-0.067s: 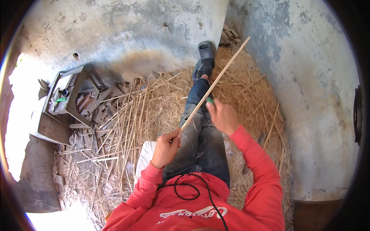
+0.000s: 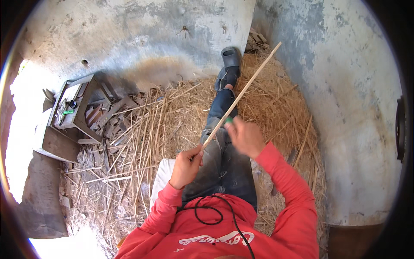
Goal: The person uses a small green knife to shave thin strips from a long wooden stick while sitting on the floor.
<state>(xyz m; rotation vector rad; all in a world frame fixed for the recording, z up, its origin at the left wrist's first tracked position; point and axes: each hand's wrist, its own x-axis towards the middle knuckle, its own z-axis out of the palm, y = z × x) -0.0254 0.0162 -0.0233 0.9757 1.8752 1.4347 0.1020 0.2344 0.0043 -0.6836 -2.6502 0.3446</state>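
A long, thin wooden stick [image 2: 246,88] slants away from me over my legs, its far end up and to the right. My left hand [image 2: 185,167] is closed around its near end, thumb pressed on top. My right hand [image 2: 246,137] is closed on a small green object [image 2: 228,120], beside the stick's middle part. Most of that object is hidden by the fingers and the hand is slightly blurred, so its kind cannot be made out. Whether it touches the stick is also unclear.
Straw, shavings [image 2: 271,112] and loose sticks [image 2: 146,125] cover the floor around my outstretched legs. At the left, a worn wooden stool [image 2: 77,125] lies tipped, with a green item on it. Stained walls [image 2: 345,108] stand ahead and to the right.
My right hand has moved down and slightly left along the stick, toward me, with the green object in it. My left hand has hardly moved.
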